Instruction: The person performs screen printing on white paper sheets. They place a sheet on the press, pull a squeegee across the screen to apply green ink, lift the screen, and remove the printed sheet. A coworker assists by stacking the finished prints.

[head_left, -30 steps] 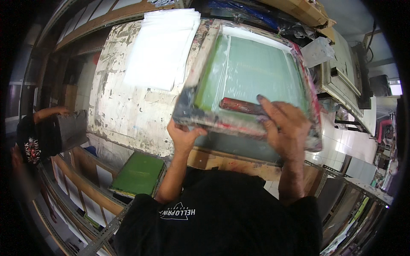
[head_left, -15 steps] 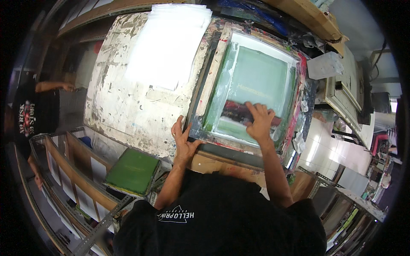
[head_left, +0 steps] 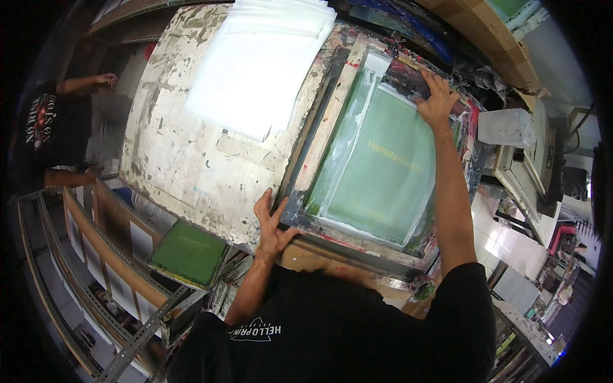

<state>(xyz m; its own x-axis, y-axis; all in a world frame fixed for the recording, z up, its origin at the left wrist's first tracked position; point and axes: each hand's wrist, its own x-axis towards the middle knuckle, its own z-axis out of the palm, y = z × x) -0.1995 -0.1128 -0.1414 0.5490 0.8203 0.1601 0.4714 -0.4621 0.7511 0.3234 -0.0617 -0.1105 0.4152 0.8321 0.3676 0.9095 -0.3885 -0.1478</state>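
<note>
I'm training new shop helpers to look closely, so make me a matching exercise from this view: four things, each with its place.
Things:
1. Left hand
2. Right hand
3. Sheets
4. Tub

Places:
A. Stacked left of the frame
B. On the squeegee, at the frame's far end
C. Right of the frame
D. At the frame's near left corner

Pairs: 1-D, 2-B, 3-A, 4-C
</note>
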